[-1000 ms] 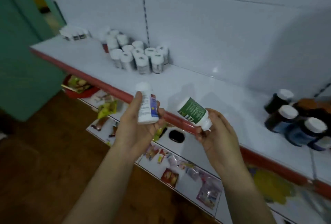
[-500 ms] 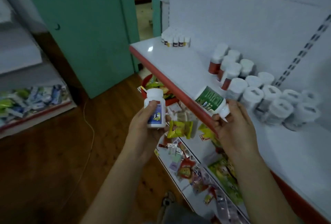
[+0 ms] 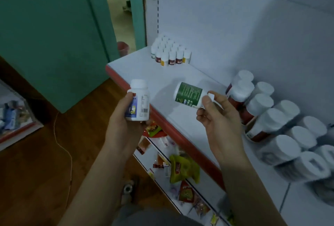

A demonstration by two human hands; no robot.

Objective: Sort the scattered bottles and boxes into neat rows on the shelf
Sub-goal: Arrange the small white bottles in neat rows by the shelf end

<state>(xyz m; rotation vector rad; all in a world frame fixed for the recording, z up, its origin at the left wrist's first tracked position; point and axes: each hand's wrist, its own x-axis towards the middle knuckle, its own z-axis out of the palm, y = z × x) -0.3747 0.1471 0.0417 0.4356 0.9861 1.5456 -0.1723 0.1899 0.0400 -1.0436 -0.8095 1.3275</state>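
Placement pending: a blue-labelled bottle [image 3: 139, 101] is gripped upright by the left hand [image 3: 124, 124] just off the front edge of the shelf [image 3: 153, 74]; a green-labelled bottle [image 3: 189, 93], tilted, is pinched at its cap end by the right hand [image 3: 217, 124] above the shelf. A matching row is probably to be chosen next

1. White bottle [image 3: 140, 99]: smooth plastic with a slight sheen; the label looks like glossy paper.
2. Green bottle [image 3: 188, 95]: white plastic; green label with a faint shine.
3. Shelf [image 3: 162, 76]: smooth white top, glossy enough to catch light; smooth red edge strip.
4. Back panel [image 3: 235, 27]: white, matt, flat.
5. Caps [image 3: 260, 104]: white plastic, matt.
6. Floor [image 3: 36, 171]: brown wood, dull sheen.
7. Door [image 3: 45, 36]: green, matt.
8. Packets [image 3: 182, 169]: shiny crinkled film.
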